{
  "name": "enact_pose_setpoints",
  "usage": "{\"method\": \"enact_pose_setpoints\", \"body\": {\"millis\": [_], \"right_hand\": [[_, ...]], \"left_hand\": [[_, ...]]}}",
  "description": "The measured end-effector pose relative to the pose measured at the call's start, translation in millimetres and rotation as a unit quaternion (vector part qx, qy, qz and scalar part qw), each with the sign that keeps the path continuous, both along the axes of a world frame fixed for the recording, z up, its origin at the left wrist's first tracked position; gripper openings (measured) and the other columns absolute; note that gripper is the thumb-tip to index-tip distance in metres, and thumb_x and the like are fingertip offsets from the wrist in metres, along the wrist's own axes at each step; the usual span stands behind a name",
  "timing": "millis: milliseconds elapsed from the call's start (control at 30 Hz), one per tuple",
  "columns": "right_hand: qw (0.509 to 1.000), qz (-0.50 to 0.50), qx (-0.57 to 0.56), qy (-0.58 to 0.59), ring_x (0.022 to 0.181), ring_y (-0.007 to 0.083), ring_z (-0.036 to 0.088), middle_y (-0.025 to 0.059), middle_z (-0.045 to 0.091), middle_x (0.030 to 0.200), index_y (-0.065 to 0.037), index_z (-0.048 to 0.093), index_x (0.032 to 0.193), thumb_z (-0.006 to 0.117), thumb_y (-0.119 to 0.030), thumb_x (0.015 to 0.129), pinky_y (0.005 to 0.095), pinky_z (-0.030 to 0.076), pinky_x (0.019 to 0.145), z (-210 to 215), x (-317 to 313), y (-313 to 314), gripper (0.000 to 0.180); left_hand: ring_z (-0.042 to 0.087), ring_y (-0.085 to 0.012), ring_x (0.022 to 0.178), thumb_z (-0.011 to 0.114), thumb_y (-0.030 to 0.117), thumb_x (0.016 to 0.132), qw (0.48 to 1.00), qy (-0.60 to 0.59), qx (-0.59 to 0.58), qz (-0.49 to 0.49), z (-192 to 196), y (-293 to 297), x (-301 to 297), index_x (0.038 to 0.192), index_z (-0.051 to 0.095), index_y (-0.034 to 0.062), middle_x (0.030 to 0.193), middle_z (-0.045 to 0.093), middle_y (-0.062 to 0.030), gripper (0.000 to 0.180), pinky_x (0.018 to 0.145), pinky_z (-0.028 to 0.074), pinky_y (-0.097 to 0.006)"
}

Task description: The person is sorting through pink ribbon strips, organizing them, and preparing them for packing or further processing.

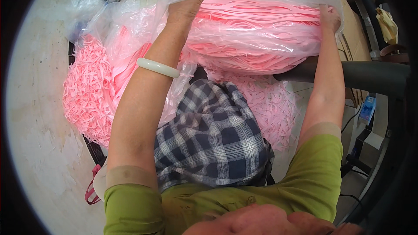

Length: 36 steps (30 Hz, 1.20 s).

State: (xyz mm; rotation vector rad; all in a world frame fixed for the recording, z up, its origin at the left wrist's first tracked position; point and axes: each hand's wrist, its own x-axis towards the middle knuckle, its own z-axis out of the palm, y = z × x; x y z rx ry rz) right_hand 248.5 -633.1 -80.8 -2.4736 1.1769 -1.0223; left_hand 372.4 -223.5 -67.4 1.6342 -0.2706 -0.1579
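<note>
A large clear plastic bag full of long pink elastic-like strips lies across in front of me. My left hand is at the bag's far left, bent at the wrist, with its fingers hidden under the plastic film. At the right end, my right hand is closed on the edge of the bag. Between my two hands the strips lie in long, roughly parallel rows, part of them bare and part behind the film. A pale bangle circles my left forearm.
A heap of tangled pink strips in plastic stands at the left. Short pink scraps lie below the bag. A dark padded bar juts in from the right, near a blue box. Checked cloth covers my lap.
</note>
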Motion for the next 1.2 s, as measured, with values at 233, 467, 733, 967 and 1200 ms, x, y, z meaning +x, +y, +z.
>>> {"method": "enact_pose_setpoints", "body": {"millis": [233, 467, 733, 967, 1200], "right_hand": [[0.989, -0.066, 0.037, 0.130, 0.095, 0.0342, 0.058, 0.0202, 0.060, 0.102, -0.007, 0.064, 0.096, 0.060, -0.041, 0.064, 0.0377, 0.045, 0.083, 6.0, -11.5, -11.7, 0.048], [0.949, -0.075, 0.014, 0.305, 0.094, 0.0343, 0.059, 0.0182, 0.061, 0.101, -0.007, 0.064, 0.098, 0.061, -0.036, 0.066, 0.0385, 0.047, 0.082, 20.9, -5.5, -1.2, 0.043], [0.915, 0.291, -0.044, 0.276, 0.093, 0.0298, 0.058, 0.0131, 0.062, 0.098, -0.008, 0.063, 0.096, 0.060, -0.034, 0.074, 0.0373, 0.044, 0.085, 14.7, 10.1, 88.9, 0.034], [0.826, 0.253, -0.121, 0.489, 0.123, 0.0279, 0.035, 0.0051, 0.039, 0.133, -0.025, 0.042, 0.127, 0.062, -0.049, 0.069, 0.0537, 0.029, 0.098, -26.7, 21.4, 134.3, 0.065], [0.797, 0.259, -0.133, 0.530, 0.116, 0.0312, 0.041, 0.0110, 0.043, 0.128, -0.020, 0.047, 0.122, 0.061, -0.047, 0.070, 0.0488, 0.035, 0.094, -15.8, 37.2, 147.9, 0.060]], "left_hand": [[0.052, -0.0210, 0.101, 0.072, 0.037, 0.066, 0.973, -0.110, 0.198, 0.035, -7.4, -1.0, 15.4, 0.117, 0.046, 0.0020, 0.113, 0.053, -0.0139, 0.067, 0.085, 0.042, -0.029], [0.054, -0.0266, 0.101, 0.064, 0.050, 0.066, 0.958, -0.183, 0.214, 0.063, -10.2, -5.7, 15.0, 0.115, 0.048, 0.0005, 0.110, 0.054, -0.0179, 0.072, 0.086, 0.043, -0.031], [0.060, -0.0324, 0.084, 0.060, 0.048, 0.065, 0.952, -0.109, 0.285, 0.027, 28.5, 1.0, 1.5, 0.085, 0.063, -0.0040, 0.081, 0.063, -0.0214, 0.056, 0.078, 0.044, -0.035], [0.058, -0.0332, 0.087, 0.060, 0.042, 0.067, 0.940, -0.212, 0.262, 0.048, 21.9, -0.5, -9.0, 0.101, 0.055, -0.0040, 0.088, 0.061, -0.0223, 0.057, 0.081, 0.044, -0.036], [0.053, -0.0359, 0.094, 0.061, 0.029, 0.069, 0.886, -0.395, 0.226, 0.085, 19.0, 19.1, -21.3, 0.103, 0.054, -0.0001, 0.099, 0.056, -0.0224, 0.045, 0.082, 0.043, -0.040]]}}
